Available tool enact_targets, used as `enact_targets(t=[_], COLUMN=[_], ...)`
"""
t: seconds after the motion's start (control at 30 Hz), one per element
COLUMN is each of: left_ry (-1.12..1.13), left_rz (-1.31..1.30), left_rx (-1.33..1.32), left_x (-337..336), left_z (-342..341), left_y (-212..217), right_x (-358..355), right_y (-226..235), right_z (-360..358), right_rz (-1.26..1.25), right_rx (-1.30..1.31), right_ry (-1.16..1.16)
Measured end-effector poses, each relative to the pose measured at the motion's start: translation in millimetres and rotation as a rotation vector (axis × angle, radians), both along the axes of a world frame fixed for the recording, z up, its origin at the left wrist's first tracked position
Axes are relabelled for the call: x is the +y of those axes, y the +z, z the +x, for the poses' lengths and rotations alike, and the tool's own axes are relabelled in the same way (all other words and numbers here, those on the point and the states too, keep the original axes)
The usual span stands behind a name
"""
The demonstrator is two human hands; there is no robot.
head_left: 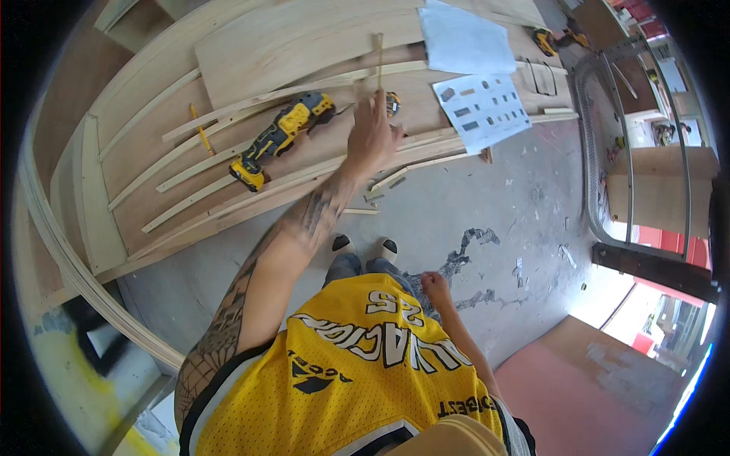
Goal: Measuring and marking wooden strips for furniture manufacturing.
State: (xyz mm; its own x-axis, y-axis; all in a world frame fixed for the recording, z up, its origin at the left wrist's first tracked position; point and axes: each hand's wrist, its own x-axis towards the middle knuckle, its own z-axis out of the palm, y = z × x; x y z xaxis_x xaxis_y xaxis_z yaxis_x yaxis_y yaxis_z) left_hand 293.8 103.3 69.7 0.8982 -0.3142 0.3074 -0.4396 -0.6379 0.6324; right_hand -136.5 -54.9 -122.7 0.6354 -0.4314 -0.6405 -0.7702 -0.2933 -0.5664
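My left hand [372, 135] reaches out over the wooden panel, its fingers curled at a tape measure [392, 104]. A narrow yellow blade stretches from the fingertips toward the far side of the panel. The hand is slightly blurred, and it hides part of the tape measure's case. To its left, a yellow and black cordless multi-tool [283, 137] lies across thin wooden strips [182, 173]. A yellow pencil [201, 131] rests farther left. My right hand [436, 289] hangs low in front of my body, fingers curled in, with nothing visible in it.
Two paper sheets, one with printed pictures [482, 110], lie on the panel's right part. Beyond are dark-framed glasses [541, 77] and another yellow power tool [544, 42]. Wood offcuts [395, 176] are scattered on the grey floor [525, 205]. A metal-railed frame [627, 152] stands right.
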Motion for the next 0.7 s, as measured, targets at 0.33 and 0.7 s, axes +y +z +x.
enact_targets(t=[0.33,0.7], left_ry=[0.115,-0.578], left_rz=[0.108,0.018], left_rx=[-0.037,0.896], left_x=[-39.7,-8.5], left_z=[33.9,-198.3], left_y=[13.5,-27.4], right_x=[-14.8,-2.8], right_y=[95.1,89.7], right_z=[57.7,125.4], right_rz=[0.233,1.086], right_rx=[-0.287,-0.233], right_ry=[-0.146,-0.393])
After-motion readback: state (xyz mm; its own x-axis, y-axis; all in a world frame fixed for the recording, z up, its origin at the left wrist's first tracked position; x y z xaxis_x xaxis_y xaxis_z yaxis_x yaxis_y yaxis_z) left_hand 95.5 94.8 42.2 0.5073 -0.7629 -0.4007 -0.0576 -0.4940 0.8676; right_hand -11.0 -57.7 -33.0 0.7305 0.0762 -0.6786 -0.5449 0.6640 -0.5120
